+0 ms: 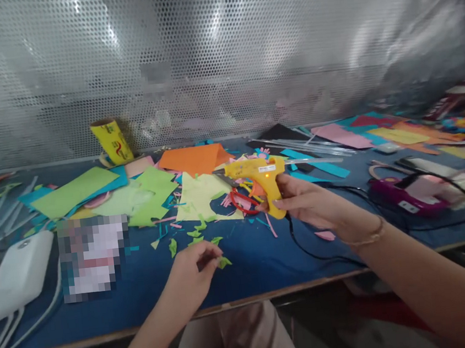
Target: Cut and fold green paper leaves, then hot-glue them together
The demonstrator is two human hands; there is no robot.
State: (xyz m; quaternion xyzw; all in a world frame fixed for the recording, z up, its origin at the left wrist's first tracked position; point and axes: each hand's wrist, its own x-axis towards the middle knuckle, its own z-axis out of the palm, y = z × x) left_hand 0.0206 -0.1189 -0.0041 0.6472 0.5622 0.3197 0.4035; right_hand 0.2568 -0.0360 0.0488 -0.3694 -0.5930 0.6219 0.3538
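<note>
My right hand [308,199] grips a yellow hot glue gun [252,169] by its handle, the nozzle pointing left and a clear glue stick [318,159] sticking out of its back. A small orange light glows on its side. Near the table's front edge, my left hand [198,263] pinches a small green paper piece [224,262] between thumb and fingers. Several similar green paper leaves [195,234] lie just beyond that hand. Red-handled scissors [244,201] rest on the pale yellow paper [195,194], partly behind the glue gun.
Coloured paper sheets [79,193] and scraps cover the back of the blue table [259,271]. A yellow cardboard tube [111,141] stands by the perforated metal panel [204,60]. At left sits a white power box [18,274] with cables; at right, a purple device [405,197] and black cord.
</note>
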